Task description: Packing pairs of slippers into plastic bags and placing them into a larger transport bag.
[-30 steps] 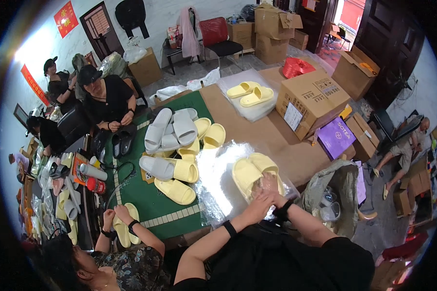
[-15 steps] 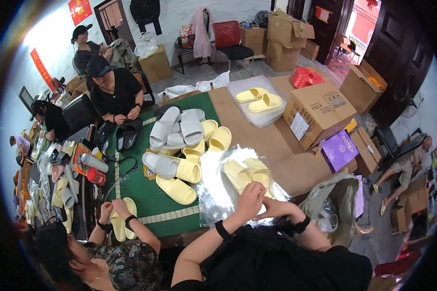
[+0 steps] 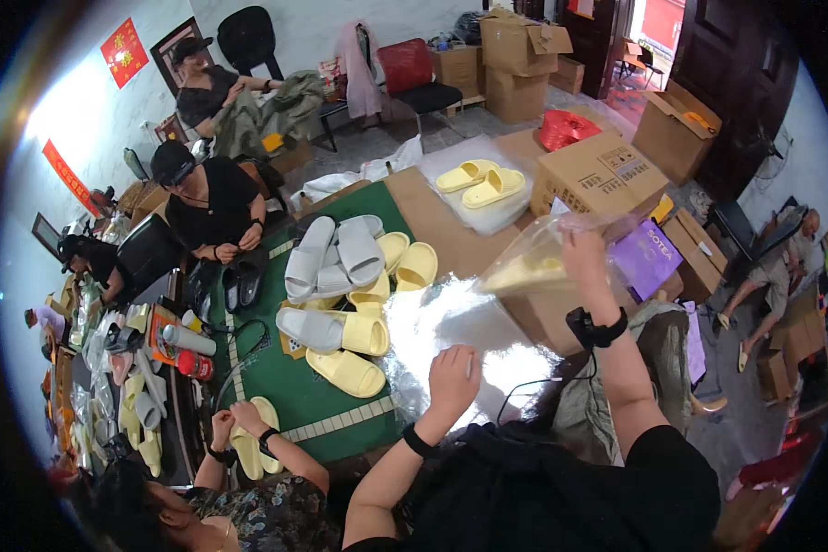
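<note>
Raised at the right, my right hand (image 3: 584,247) grips the upper part of a clear plastic bag (image 3: 547,241). A pair of yellow slides (image 3: 532,273) hangs inside it, blurred by motion. My left hand (image 3: 454,373) is closed, fingers curled in, over the near edge of a shiny pile of clear plastic bags (image 3: 460,322); its fingertips are hidden. Left of that pile lie loose grey slides (image 3: 359,250) and yellow slides (image 3: 345,373) on a green mat (image 3: 322,414). Another yellow pair (image 3: 481,182) rests on a stack of plastic at the far side.
A cardboard box (image 3: 601,177), red twine roll (image 3: 566,130) and purple box (image 3: 646,258) stand to the right. A woven sack (image 3: 649,368) is beside my right arm. At lower left, a co-worker's hands (image 3: 235,421) are at yellow slides; another co-worker (image 3: 213,207) sits across with black slides (image 3: 244,281).
My hands have parted. The right one has lifted the bagged yellow slides off the shiny pile, up and to the right. The left one stays near the pile. A standing co-worker has raised some dark cloth.
</note>
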Tool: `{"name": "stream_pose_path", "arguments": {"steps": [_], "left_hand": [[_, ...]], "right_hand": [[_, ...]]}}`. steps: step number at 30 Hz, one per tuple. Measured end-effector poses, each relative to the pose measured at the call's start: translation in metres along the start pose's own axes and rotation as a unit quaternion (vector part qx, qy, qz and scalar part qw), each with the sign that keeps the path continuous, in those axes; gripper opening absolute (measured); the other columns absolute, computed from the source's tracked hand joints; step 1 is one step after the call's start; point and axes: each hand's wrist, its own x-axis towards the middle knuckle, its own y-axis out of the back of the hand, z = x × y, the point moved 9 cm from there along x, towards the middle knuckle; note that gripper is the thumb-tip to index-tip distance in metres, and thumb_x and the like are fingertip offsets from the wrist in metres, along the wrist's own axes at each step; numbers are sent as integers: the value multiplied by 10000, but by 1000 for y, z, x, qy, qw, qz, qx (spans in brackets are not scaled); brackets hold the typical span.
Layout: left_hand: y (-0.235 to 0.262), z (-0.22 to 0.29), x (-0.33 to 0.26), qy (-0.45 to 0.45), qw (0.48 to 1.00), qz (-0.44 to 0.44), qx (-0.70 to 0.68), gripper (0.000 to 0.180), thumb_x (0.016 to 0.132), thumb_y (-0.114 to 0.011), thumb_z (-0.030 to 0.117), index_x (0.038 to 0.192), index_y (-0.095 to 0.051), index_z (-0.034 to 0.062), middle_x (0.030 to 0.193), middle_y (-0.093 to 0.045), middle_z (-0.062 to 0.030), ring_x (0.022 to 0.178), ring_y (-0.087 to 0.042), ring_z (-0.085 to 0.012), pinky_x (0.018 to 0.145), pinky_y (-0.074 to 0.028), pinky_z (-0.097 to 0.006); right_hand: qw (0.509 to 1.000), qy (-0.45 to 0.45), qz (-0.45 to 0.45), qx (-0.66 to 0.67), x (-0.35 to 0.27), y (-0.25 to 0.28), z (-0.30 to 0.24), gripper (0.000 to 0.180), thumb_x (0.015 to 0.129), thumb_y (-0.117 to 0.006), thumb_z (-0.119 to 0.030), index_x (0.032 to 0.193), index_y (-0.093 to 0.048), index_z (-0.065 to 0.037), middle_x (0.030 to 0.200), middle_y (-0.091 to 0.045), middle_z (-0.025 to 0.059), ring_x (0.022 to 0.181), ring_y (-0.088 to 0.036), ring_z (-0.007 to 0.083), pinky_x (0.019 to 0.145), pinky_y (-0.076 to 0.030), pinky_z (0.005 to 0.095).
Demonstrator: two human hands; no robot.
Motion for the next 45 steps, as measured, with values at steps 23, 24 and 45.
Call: {"name": "stream_pose_path", "arguments": {"steps": [23, 24, 45], "left_hand": [[52, -332, -61, 397, 908, -41, 126, 646, 746, -640, 366, 1272, -398, 80, 1162, -499, -230, 1046, -490, -380, 876, -409, -432], [50, -364, -77, 444, 895, -25, 41, 667, 753, -634, 381, 1289, -382, 74, 1208, -478, -240, 1092, -477, -368, 902, -399, -420], [47, -206, -22, 328, 728, 189, -572, 306, 915, -441, 171, 1189, -375, 51, 1125, -496, -122, 1025, -508, -244, 867, -437, -371]], "right_hand": [[839, -4, -540, -71, -286, -179, -19, 452, 823, -495, -439, 1099, -567, -89, 949, -632, 140, 887, -597, 319, 740, -474, 418], [845, 6, -531, -61, -287, -179, -24, 442, 829, -480, -440, 1067, -578, -81, 939, -631, 144, 874, -598, 323, 725, -473, 428], [808, -21, -588, 35, -285, -188, -39, 530, 808, -526, -434, 1208, -475, -90, 1007, -599, 179, 928, -576, 347, 753, -464, 449]]}}
